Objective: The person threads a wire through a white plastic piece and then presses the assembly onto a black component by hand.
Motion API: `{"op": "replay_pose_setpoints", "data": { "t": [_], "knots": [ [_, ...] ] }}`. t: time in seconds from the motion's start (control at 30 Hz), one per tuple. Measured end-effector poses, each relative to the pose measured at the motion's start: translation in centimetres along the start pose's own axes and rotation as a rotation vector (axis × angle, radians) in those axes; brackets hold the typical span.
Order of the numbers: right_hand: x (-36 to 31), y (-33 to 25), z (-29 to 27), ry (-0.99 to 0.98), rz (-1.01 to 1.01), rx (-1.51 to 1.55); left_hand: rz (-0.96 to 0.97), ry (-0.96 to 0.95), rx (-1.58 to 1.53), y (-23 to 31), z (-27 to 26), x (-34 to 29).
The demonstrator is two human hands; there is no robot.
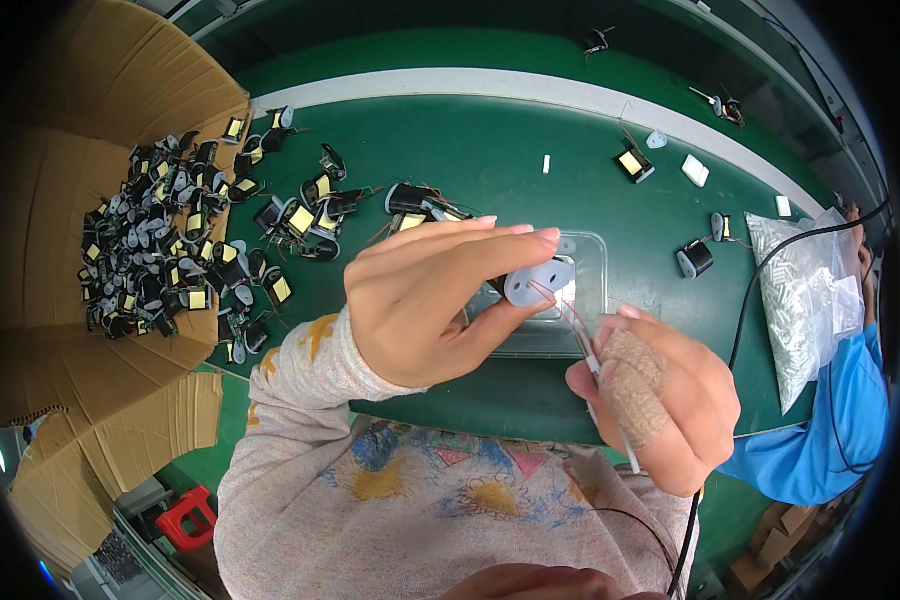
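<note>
My left hand (420, 300) is closed around a small black part with a pale grey oval end cap (540, 285), gripping it between thumb and fingers. The cap has holes and faces right. Thin red and whitish wires (570, 315) run from it toward my right hand (675, 400). That hand pinches a slim whitish stick-like piece (629, 450) at the wires; its exact kind I cannot make out. Brown bandage (638, 385) wraps a finger of my right hand. Below both hands a clear plastic tray (595, 245) rests on the green table (470, 130).
A large cardboard box (45, 200) on the left holds many similar black parts (175, 225); several more lie beside it. At right are a few loose parts (695, 260), a clear bag of small white pieces (800, 300), a black cable (745, 320) and another person's blue sleeve (810, 450).
</note>
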State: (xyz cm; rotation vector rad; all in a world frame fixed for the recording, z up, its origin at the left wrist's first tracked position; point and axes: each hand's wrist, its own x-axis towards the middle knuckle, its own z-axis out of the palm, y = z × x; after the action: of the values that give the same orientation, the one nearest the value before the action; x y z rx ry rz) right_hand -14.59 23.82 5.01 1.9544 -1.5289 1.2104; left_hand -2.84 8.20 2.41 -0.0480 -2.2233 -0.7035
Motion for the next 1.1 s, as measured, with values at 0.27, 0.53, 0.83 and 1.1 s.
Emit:
{"op": "replay_pose_setpoints", "data": {
  "t": [0.27,0.53,0.83,1.1],
  "knots": [
    [0.0,0.0,0.2,0.011,-0.035,-0.001,-0.041,-0.018,-0.015,0.2,-0.2,0.0],
    [0.0,1.1,1.5,0.023,-0.04,-0.024,0.029,-0.054,0.189,1.0,-0.6,0.6],
    [0.2,1.6,1.4,0.102,0.302,0.122,-0.13,-0.077,-0.45,-0.7,-0.1,-0.2],
    [-0.9,0.1,2.3,0.223,-0.065,-0.385,-0.373,-0.036,-0.993,-0.7,0.1,-0.7]
  ]
}}
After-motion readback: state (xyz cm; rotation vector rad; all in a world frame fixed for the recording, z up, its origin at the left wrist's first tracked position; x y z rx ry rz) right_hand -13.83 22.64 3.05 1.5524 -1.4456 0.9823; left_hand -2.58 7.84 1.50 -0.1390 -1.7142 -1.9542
